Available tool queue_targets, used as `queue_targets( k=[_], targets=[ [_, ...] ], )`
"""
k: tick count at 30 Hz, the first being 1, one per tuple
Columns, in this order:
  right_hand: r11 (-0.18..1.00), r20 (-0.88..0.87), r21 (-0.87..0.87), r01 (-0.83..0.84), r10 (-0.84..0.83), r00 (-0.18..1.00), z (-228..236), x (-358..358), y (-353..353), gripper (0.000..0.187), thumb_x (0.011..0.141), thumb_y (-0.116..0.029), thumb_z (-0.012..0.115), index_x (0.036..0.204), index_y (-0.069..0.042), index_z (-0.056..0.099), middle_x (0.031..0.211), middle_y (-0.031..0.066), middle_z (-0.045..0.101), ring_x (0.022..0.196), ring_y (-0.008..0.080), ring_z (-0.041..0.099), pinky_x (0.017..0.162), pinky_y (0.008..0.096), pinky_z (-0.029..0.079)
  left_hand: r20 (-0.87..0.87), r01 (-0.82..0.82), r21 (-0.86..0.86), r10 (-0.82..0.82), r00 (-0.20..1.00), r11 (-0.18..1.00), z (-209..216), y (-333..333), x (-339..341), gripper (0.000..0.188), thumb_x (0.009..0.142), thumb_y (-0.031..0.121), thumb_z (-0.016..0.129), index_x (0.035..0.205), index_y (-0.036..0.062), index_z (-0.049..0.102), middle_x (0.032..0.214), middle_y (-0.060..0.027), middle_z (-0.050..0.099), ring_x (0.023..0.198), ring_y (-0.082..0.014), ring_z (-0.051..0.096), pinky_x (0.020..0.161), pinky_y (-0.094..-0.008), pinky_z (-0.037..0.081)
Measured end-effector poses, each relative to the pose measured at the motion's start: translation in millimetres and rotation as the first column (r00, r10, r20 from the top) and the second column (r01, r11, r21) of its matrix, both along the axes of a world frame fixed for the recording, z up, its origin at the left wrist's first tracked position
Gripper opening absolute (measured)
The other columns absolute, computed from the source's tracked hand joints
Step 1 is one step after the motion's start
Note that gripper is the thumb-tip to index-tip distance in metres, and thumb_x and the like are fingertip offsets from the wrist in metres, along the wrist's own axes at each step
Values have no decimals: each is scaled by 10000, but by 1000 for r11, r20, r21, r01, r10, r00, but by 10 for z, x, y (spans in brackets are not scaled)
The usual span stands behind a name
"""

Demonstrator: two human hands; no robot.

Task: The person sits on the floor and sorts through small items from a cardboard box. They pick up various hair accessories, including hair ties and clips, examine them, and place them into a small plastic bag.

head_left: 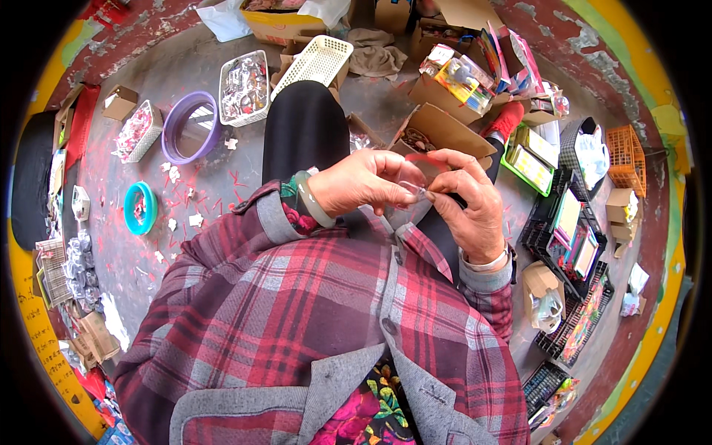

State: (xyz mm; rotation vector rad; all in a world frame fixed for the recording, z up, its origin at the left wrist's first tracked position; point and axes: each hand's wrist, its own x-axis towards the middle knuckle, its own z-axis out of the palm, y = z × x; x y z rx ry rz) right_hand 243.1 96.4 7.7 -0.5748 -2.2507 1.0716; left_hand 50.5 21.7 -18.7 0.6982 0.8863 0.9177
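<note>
In front of my chest, between my knees, both hands meet at a small clear plastic piece (410,176) with a reddish edge. It looks like a little bag, though its exact kind is hard to make out. My left hand (363,184) pinches it between thumb and fingers, a bracelet on that wrist. From the other side, my right hand (471,200) closes thumb and forefinger on its near end, the fingertips almost touching those of the left. Just beyond the hands stands an open cardboard box (452,132) with brownish items inside. The fingers partly cover the plastic.
At the left are a purple basin (169,141), a teal basin (150,209) and a white basket (150,139) of small packs. Farther off, another white basket (225,96) holds wrapped pieces beside a cream basket (326,55). Black crates (545,239) line the right. Red scraps litter the floor.
</note>
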Motion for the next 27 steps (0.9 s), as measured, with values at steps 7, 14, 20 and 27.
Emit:
queue_targets(
  k=[7,14,20,27],
  targets=[
    [940,-171,-324,107,-169,971,-185,-23,-9,215,764,18,639,960,-19,556,986,96,597,830,141,586,707,250,478,16,-102,34,101,995,994,-127,6,33,237,871,132,586,1049,-22,615,888,-73,639,747,-112,621,610,-210,536],
    [635,-124,-771,48,-224,967,-263,-29,-19,281,801,-46,649,1056,24,555,920,55,598,824,116,568,768,227,451,51,-179,-27,180,982,984,-177,12,43,242,898,142,542,1053,-33,603,929,-106,623,808,-145,623,683,-256,560],
    [650,-167,-758,57,-278,946,-391,-32,-28,145,824,-99,635,901,22,655,791,36,631,696,86,541,636,205,415,141,-147,-88,158,977,985,-150,3,48,278,914,156,518,1123,-23,560,1023,-107,606,899,-142,602,707,-256,553],
    [616,-154,-785,71,-305,940,-384,-55,-60,140,830,-101,628,902,15,659,751,24,622,664,79,532,605,207,406,40,-241,56,239,970,969,-91,28,93,282,915,149,518,1148,-6,552,1059,-97,602,918,-144,602,707,-249,551]
  ],
)
